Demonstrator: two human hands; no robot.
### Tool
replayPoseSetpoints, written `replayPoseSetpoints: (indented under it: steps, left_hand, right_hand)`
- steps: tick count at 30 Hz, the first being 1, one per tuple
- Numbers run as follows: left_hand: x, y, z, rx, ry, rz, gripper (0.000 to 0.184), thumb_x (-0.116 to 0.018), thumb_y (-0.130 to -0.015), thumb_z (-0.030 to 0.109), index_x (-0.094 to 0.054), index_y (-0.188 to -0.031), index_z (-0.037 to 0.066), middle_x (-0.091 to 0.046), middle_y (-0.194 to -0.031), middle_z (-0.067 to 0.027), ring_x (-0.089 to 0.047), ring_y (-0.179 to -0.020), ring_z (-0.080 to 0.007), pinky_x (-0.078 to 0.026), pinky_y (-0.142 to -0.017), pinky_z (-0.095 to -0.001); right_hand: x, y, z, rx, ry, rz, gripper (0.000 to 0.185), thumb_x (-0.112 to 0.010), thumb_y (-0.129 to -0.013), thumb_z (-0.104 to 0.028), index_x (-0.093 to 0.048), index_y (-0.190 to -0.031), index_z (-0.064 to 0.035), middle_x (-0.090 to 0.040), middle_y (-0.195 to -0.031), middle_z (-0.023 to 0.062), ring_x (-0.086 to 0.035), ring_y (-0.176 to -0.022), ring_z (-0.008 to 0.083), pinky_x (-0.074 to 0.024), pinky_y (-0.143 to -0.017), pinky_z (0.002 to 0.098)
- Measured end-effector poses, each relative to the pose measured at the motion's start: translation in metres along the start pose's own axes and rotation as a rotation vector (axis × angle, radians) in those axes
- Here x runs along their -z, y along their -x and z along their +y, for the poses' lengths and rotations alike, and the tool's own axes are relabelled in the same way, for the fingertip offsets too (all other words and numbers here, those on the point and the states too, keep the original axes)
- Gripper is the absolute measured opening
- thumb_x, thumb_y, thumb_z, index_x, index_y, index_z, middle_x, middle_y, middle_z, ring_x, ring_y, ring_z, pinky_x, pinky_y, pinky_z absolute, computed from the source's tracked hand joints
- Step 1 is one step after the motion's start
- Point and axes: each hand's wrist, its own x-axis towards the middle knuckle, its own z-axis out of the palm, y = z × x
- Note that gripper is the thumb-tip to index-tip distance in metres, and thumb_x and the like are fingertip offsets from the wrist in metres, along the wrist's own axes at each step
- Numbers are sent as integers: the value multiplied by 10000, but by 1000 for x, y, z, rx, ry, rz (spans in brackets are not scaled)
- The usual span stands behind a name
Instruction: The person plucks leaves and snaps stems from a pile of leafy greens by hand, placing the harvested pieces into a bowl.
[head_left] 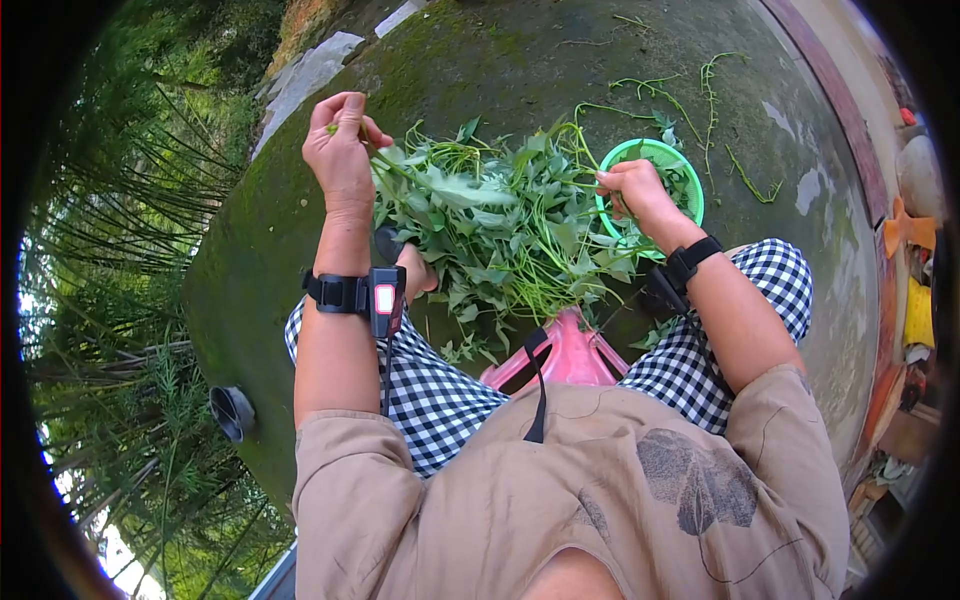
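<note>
Basket (655, 146) partly behind right hand (640, 194)

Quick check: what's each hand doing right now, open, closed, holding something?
Left hand: closed, holding a leafy stem.
Right hand: closed, pinching a thin vine.

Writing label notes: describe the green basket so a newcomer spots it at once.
On the mossy ground, find the big heap of leafy stems. Just to its right, partly hidden by the right hand, sits the basket. Its smooth, round, bright mint-green rim with leaves inside sets it apart from the loose, duller heap.
</note>
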Motion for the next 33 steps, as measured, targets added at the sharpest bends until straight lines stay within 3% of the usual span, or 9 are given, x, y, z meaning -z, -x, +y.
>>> replayPoseSetpoints:
  steps: [4,6,9,13,17,22,27,30,33]
  left_hand:
    - [-3,4,2,301,-1,-60,215,-708,-894,236,-646,-1009,65,-505,-636,52,-387,-431,-18,-235,-359,-190]
    - [-10,8,-1,360,-289,-48,293,-774,-816,208,-664,-1036,49,-470,-593,78,-336,-403,-9,-216,-352,-198]
    - [-20,25,-23,648,-342,-267,180,-682,-847,79,-681,-1019,26,-447,-546,74,-314,-395,-26,-200,-354,-219]
    - [-40,51,-39,1097,63,-402,202,-574,-946,207,-664,-1022,43,-424,-584,56,-271,-410,-51,-178,-378,-231]
    - [-43,45,-45,1026,538,-608,338,-507,-934,143,-553,-1251,35,-402,-589,43,-313,-427,-72,-242,-399,-244]
    - [-62,56,-17,923,571,-682,430,-495,-850,64,-525,-1276,15,-399,-585,20,-352,-440,-91,-277,-414,-258]
    - [-69,57,-10,802,435,-689,211,-524,-759,43,-622,-925,-43,-444,-558,-23,-377,-431,-114,-300,-413,-258]
    - [-77,63,-13,708,297,-704,177,-532,-731,46,-632,-842,-48,-447,-520,-32,-358,-395,-109,-289,-386,-257]
    - [-90,83,-13,614,47,-745,161,-549,-718,60,-659,-774,-43,-463,-498,-12,-364,-369,-72,-268,-367,-240]
  right_hand:
    - [-9,5,-15,57,-191,-61,215,-627,-906,-155,-619,-745,-13,-558,-610,38,-487,-508,114,-431,-509,304]
    - [-11,4,-20,114,-240,-85,217,-622,-910,-157,-619,-746,-15,-563,-614,38,-493,-517,109,-431,-517,297]
    - [-18,12,-28,173,-212,-160,206,-629,-907,-178,-649,-779,-18,-582,-625,15,-517,-541,87,-397,-530,254]
    - [-38,37,-37,201,-30,-388,196,-649,-890,-206,-678,-793,-38,-618,-659,-4,-524,-589,61,-372,-566,210]
    - [-61,45,-22,106,72,-618,173,-700,-863,-160,-653,-746,-41,-591,-666,-26,-490,-612,58,-394,-578,236]
    - [-51,23,-35,142,426,-304,196,-754,-744,-169,-662,-746,4,-611,-642,59,-567,-618,147,-447,-590,315]
    - [-60,14,-32,500,671,293,158,-694,-789,-163,-703,-855,-20,-682,-790,129,-665,-774,217,-498,-702,325]
    - [-51,14,-65,716,77,319,181,-673,-811,-165,-716,-914,-21,-690,-826,115,-665,-781,207,-504,-720,316]
    - [-50,27,-96,635,74,114,189,-674,-803,-141,-715,-928,-5,-691,-810,115,-660,-748,188,-513,-706,314]
